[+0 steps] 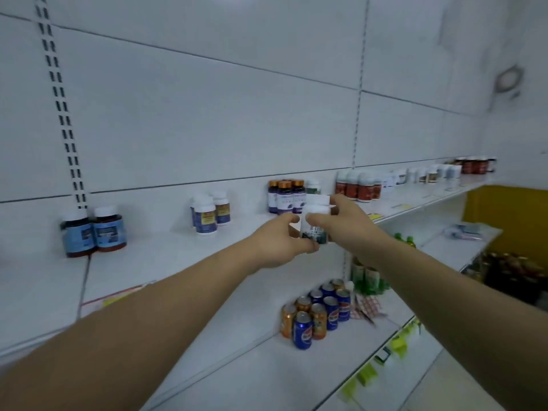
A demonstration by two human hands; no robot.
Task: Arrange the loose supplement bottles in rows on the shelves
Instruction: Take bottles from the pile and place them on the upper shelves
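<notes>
Where the long white shelf (166,262) runs left to right, the left hand (275,244) and right hand (347,226) meet over its middle. Below the shelf stands a cluster of cans (317,312). Two blue-labelled jars (95,232) sit toward the shelf's left end, and purple bottles (286,195) at its back. A white bottle (315,212) stands upright over the shelf's middle. Left fingers curl round its base, and the right thumb and fingers clasp it under the cap.
</notes>
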